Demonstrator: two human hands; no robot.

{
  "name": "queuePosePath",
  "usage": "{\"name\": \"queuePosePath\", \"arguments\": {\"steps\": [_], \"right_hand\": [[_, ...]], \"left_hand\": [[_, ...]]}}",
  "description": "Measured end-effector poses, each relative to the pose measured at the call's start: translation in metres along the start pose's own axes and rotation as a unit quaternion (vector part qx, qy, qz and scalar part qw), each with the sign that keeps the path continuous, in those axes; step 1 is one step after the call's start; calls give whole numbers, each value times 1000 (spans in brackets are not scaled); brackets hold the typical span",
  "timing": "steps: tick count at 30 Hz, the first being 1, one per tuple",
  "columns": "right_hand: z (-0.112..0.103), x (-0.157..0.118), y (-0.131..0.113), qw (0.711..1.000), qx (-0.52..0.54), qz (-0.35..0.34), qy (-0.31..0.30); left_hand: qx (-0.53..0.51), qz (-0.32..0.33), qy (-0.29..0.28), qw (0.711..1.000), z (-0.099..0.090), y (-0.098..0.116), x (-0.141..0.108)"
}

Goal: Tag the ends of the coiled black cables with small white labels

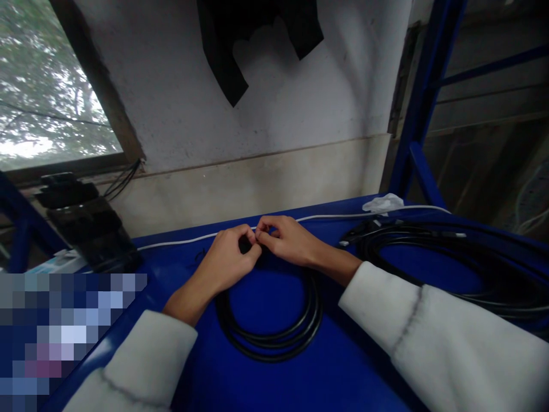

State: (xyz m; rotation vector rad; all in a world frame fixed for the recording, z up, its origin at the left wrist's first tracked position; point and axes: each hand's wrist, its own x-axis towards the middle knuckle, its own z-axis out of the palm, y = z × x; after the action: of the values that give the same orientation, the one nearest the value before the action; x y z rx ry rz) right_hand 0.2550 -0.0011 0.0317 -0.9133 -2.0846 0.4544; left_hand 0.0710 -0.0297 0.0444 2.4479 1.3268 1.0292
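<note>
Black cable coil [274, 358] flat on blue table [270, 306], roughly round, no clear long axis. Left hand [229, 257] and right hand [294, 240] meet over coil's far side, about equally near. Fingertips bunched close; whether pinching anything, cannot tell.

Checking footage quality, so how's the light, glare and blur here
Head view: the window glares, partly washed out; head view: the larger cable coil looks dim; head view: the table shows a pale sheen at left; head view: fine detail between the left hand and right hand is soft.
</note>
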Motion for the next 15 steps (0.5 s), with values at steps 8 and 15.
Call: {"name": "queuePosePath", "arguments": {"steps": [8,15], "right_hand": [[-2,-2,-4,1000,5,6,-14],[-2,-1,-2,1000,3,0,-22]], "left_hand": [[-6,22,4,1000,0,-1,0],[-5,20,2,1000,0,-2,0]]}}
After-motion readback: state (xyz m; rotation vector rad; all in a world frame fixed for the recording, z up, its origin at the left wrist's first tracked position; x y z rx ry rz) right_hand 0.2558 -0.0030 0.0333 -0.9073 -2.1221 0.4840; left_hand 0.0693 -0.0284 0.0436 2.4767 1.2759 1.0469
